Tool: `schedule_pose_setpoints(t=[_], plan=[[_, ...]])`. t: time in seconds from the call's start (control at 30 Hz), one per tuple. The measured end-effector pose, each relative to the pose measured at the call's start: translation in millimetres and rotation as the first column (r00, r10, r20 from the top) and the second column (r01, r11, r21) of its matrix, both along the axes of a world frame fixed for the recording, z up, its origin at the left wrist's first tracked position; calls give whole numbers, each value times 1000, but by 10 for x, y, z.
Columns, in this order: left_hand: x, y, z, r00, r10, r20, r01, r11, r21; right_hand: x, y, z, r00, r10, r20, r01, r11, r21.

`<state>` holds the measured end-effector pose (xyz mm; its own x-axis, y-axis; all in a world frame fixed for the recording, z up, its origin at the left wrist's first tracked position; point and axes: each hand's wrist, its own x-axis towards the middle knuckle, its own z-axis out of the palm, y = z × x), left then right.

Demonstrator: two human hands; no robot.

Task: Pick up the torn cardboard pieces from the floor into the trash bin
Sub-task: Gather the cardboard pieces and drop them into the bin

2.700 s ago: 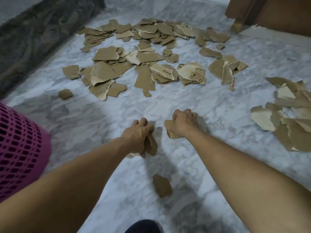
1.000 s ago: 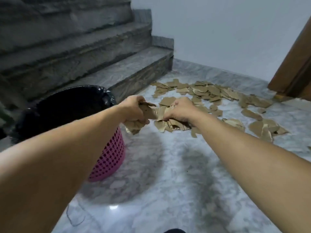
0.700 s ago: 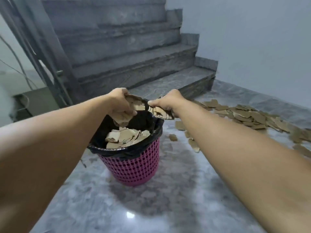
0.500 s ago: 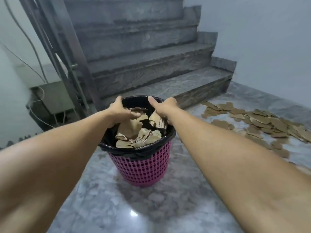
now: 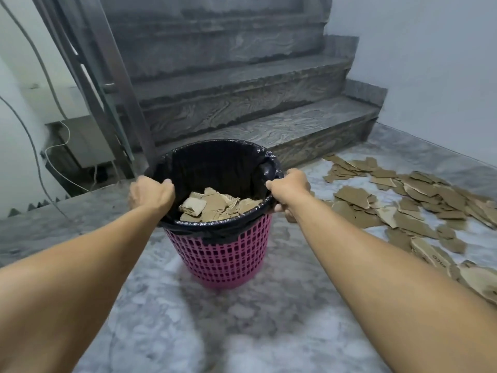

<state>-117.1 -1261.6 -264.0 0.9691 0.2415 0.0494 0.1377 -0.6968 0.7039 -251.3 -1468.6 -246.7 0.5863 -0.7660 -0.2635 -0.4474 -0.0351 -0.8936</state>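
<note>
A pink mesh trash bin lined with a black bag stands on the marble floor in front of me. Torn brown cardboard pieces lie piled inside it. My left hand grips the bin's left rim, fingers curled over the black liner. My right hand grips the right rim the same way. Many more torn cardboard pieces are scattered over the floor to the right of the bin.
Grey stone stairs rise directly behind the bin. A metal stair railing slants at the left, with loose cables and a box beyond it. A white wall closes the right side.
Both hands carried cardboard from the floor to the bin and dropped it inside. They have since moved apart and closed on the bin's rim.
</note>
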Motion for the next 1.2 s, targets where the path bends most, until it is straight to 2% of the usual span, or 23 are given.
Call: schedule_pose_setpoints(t=[0.07,0.17,0.3,0.4,0.53,0.63,0.73,0.83,0.93,1.0,1.07,1.13,1.2], plan=[[19,-75,17,997,-71,13,72,993,-94,21,-130,-23,994,-52,101,46,997,60],[-15,-257,61,966,-258,-15,243,927,-285,78,-285,-44,979,-65,194,51,995,80],[-161,-607,19,872,-482,-85,459,866,-196,141,-437,-118,987,17,162,-19,1000,10],[-147,-813,-42,819,-567,-92,537,813,-227,193,-645,-192,981,41,192,-35,999,-36],[-107,-1005,-86,778,-620,-101,591,777,-219,206,-871,-216,989,110,103,-101,991,-89],[-93,-1088,-144,789,-612,-49,588,776,-229,242,-1000,-303,983,174,62,-167,981,-101],[-56,-1119,-156,802,-596,-31,574,785,-234,294,-1015,-392,977,196,87,-194,981,-32],[-74,-1126,-151,806,-589,-54,563,792,-234,291,-1011,-386,977,192,87,-194,981,9],[-177,-1136,-113,822,-555,-130,522,825,-218,228,-1060,-371,975,221,24,-221,975,11],[-289,-1203,-62,829,-527,-186,512,850,-124,84,-1140,-366,969,247,-25,-247,969,2],[-347,-1282,-11,849,-502,-164,522,846,108,-60,-1231,-398,959,275,-70,-274,962,17],[-491,-1442,85,817,-574,-52,556,762,332,-368,-1341,-320,965,248,-89,-246,968,42],[-675,-1659,190,750,-661,43,568,675,471,-711,-1493,-262,970,219,-108,-209,974,92]])
